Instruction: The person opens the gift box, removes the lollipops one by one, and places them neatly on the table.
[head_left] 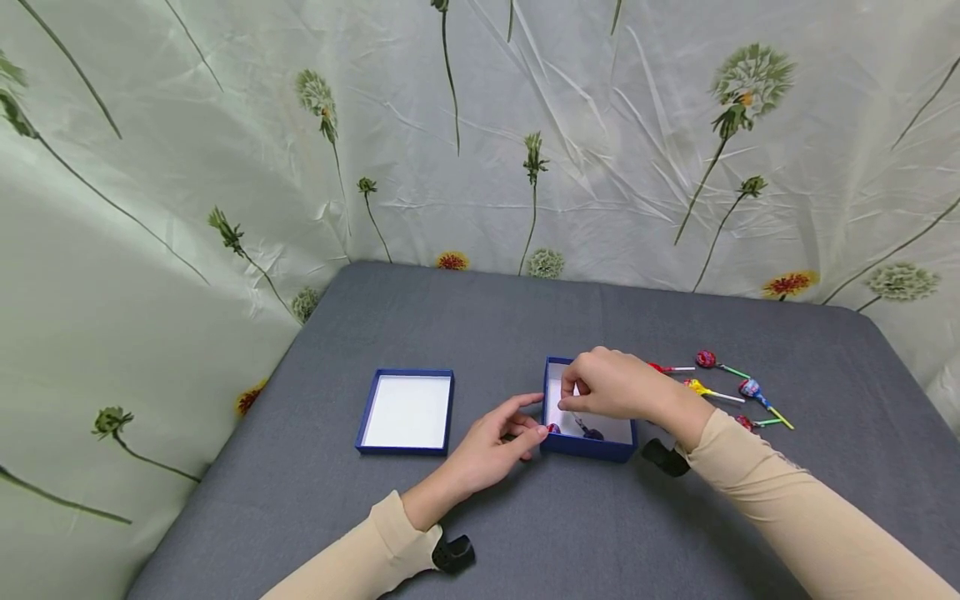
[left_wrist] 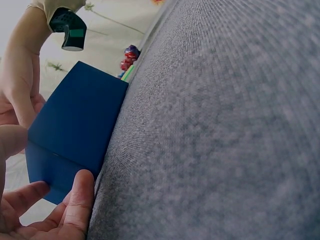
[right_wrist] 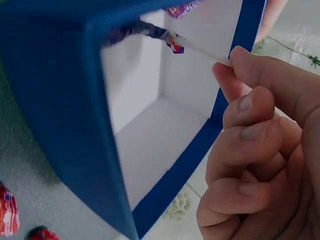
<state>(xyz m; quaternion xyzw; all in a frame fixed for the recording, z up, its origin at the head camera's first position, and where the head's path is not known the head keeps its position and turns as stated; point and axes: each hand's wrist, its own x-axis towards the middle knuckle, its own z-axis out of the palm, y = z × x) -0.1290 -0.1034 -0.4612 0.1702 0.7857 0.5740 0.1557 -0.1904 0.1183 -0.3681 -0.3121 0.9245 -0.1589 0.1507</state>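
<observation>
In the head view, my right hand [head_left: 611,383] is over an open blue box [head_left: 588,447] with a white inside. Its thumb and forefinger pinch the white stick of a dark-wrapped lollipop [right_wrist: 152,30], whose head hangs low inside the box near the front wall. Another lollipop [head_left: 553,428], red and purple, lies in the box's front left corner. My left hand [head_left: 491,446] rests against the left side of the box, thumb at the front corner. Seen from the left wrist, its fingertips [left_wrist: 82,182] touch the blue outer wall.
A shallow blue-rimmed lid [head_left: 406,412], white inside, lies to the left on the grey table [head_left: 300,500]. Several lollipops lie right of the box, among them a yellow one [head_left: 697,387] and a blue one [head_left: 750,388]. A flowered curtain [head_left: 480,192] hangs behind.
</observation>
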